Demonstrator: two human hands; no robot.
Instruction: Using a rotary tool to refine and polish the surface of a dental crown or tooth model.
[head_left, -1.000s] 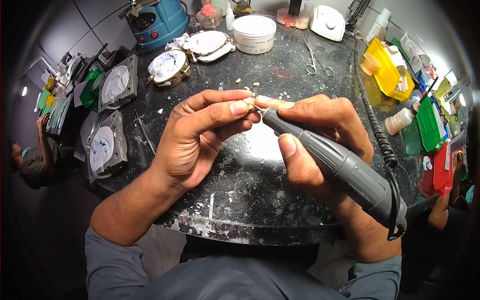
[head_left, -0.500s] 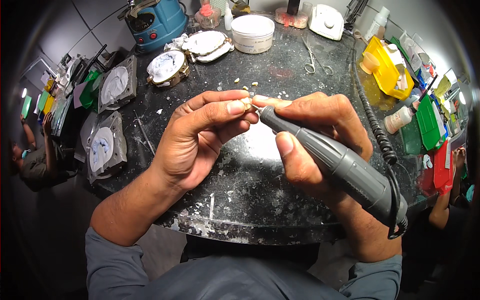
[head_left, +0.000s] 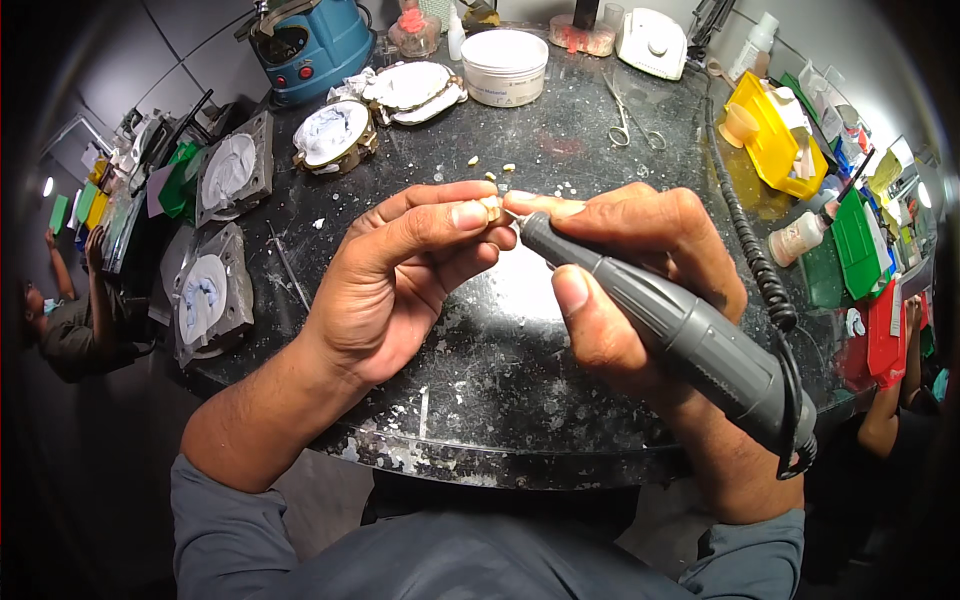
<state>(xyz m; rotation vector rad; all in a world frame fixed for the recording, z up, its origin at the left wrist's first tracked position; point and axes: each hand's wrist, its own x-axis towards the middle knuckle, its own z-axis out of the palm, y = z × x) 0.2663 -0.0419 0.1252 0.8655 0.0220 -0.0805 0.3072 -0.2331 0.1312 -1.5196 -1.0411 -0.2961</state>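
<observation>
Between the thumb and fingers of my left hand (head_left: 400, 255) is a small cream-coloured artificial tooth (head_left: 492, 207), partly covered by the fingertips. My right hand (head_left: 645, 270) grips a dark grey rotary handpiece (head_left: 670, 320). Its thin bit points left and meets the tooth, or nearly so; the exact contact is too small to make out. The right index fingertip rests close beside the left fingertips. A coiled black cord (head_left: 750, 230) runs from the back end of the handpiece. Beyond my hands, several small loose teeth (head_left: 509, 168) lie on the black bench (head_left: 480, 390).
Plaster-filled flasks (head_left: 215, 290) stand at the left, and more (head_left: 333, 135) lie farther back. Behind are a blue machine (head_left: 315, 50), a white tub (head_left: 505, 68) and scissors (head_left: 630, 125). Yellow (head_left: 770, 140) and red trays (head_left: 885, 335) sit at the right. Other people work at both sides.
My hands, the tooth and the handpiece stay almost in place, with only very slight finger shifts. At the far left, another person's raised hand has moved a little.
</observation>
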